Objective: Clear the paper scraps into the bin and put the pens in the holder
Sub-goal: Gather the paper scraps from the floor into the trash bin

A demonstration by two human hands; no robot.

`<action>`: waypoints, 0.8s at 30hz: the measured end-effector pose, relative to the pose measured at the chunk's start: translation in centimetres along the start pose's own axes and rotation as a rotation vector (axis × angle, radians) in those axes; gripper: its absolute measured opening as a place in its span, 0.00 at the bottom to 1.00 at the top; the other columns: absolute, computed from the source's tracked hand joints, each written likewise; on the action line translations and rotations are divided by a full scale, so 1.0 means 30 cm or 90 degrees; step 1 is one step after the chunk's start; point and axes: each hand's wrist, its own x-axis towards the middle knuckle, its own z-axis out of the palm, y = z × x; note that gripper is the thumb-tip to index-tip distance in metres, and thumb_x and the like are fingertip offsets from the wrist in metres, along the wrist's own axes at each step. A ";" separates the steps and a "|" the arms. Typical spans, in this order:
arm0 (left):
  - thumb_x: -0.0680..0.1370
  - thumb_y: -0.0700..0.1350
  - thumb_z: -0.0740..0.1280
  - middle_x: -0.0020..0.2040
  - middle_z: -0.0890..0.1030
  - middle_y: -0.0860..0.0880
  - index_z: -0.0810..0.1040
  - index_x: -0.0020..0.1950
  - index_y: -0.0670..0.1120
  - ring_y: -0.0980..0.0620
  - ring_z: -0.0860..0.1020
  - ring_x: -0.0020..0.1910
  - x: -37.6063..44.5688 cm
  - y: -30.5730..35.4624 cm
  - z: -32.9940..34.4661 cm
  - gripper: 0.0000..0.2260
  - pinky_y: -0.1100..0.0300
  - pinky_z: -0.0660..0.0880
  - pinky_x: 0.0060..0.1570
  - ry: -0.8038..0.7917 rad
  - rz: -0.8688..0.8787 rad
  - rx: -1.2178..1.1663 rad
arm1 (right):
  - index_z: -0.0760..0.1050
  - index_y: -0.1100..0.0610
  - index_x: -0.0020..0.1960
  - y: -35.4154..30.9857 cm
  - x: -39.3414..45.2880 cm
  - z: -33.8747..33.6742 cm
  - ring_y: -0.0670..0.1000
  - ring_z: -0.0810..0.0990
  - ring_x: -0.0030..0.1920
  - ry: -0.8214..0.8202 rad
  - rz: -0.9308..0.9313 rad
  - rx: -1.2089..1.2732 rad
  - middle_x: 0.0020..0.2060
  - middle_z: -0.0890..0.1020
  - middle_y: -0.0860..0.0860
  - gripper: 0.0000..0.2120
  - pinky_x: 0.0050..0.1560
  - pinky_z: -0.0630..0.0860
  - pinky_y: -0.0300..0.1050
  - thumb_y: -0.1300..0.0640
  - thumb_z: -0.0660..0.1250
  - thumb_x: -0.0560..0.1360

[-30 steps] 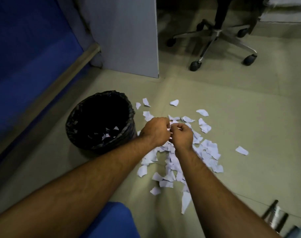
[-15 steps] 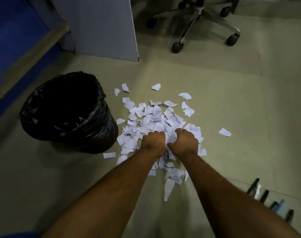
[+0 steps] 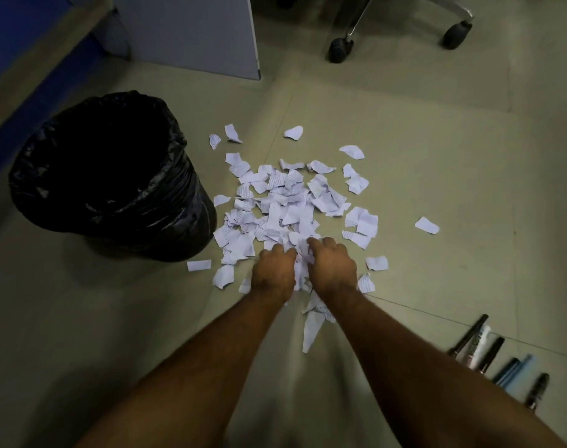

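Observation:
A heap of white paper scraps (image 3: 288,205) lies on the beige floor right of the bin (image 3: 114,176), a round bin lined with a black bag. My left hand (image 3: 274,271) and my right hand (image 3: 332,266) are side by side at the near edge of the heap, fingers curled down into the scraps and bunching some between them. Several pens (image 3: 498,357) lie on the floor at the lower right, apart from both hands. No pen holder shows.
A grey desk panel (image 3: 191,33) stands behind the bin, with a blue partition (image 3: 23,43) at the left. Office chair castors (image 3: 338,50) are at the top right. Stray scraps (image 3: 426,225) lie apart from the heap.
Both hands dropped from above the far side of the heap to its near edge and now dig into the scraps. The view tilted down, bringing more pens into sight.

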 end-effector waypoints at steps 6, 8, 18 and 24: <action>0.77 0.43 0.67 0.64 0.74 0.45 0.72 0.68 0.49 0.43 0.74 0.63 -0.021 0.013 0.022 0.19 0.53 0.75 0.58 0.061 -0.031 -0.022 | 0.78 0.52 0.53 0.026 -0.013 -0.018 0.60 0.81 0.48 0.037 0.040 0.115 0.47 0.81 0.54 0.09 0.42 0.73 0.45 0.56 0.62 0.76; 0.77 0.43 0.67 0.64 0.76 0.45 0.75 0.65 0.48 0.45 0.76 0.62 -0.016 0.020 0.026 0.15 0.54 0.75 0.60 0.071 -0.035 -0.040 | 0.79 0.53 0.50 0.033 -0.009 -0.022 0.60 0.81 0.46 0.049 0.070 0.129 0.44 0.82 0.53 0.08 0.40 0.70 0.43 0.56 0.62 0.75; 0.77 0.42 0.67 0.58 0.80 0.44 0.77 0.58 0.46 0.44 0.78 0.56 -0.050 0.049 -0.017 0.10 0.52 0.78 0.53 0.126 -0.107 -0.159 | 0.81 0.52 0.55 0.080 -0.042 -0.001 0.62 0.80 0.53 0.064 0.215 0.218 0.52 0.81 0.57 0.11 0.48 0.76 0.49 0.51 0.64 0.76; 0.69 0.55 0.75 0.76 0.57 0.42 0.53 0.77 0.53 0.40 0.63 0.71 -0.036 0.092 -0.026 0.44 0.48 0.72 0.62 0.071 -0.032 -0.071 | 0.78 0.52 0.54 0.095 -0.071 -0.014 0.60 0.81 0.50 0.018 0.238 0.270 0.50 0.82 0.55 0.14 0.46 0.75 0.48 0.45 0.65 0.76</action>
